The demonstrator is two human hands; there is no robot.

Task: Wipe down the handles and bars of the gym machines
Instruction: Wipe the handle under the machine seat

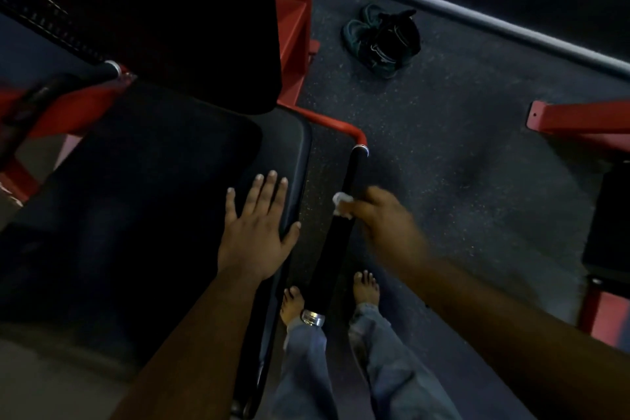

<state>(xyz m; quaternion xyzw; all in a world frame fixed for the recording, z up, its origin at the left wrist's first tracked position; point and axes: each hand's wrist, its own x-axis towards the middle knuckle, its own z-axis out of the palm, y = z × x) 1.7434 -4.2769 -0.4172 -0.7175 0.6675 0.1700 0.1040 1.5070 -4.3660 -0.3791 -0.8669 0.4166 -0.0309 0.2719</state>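
A black padded handle (332, 249) with silver end caps runs from the red frame bend down toward my feet, just right of the black seat pad (143, 201). My right hand (381, 215) holds a small white wipe (342, 204) against the handle about midway along it; the hand is blurred. My left hand (257, 228) lies flat with fingers spread on the right edge of the seat pad, thumb over the rim.
A black back pad (191, 20) and red upright (293, 10) stand behind the seat. A second black handle (102, 68) sits at the left. Dark shoes (381, 39) lie on the speckled floor. Another red machine frame (579, 118) is at the right. My bare feet (366, 286) straddle the handle's end.
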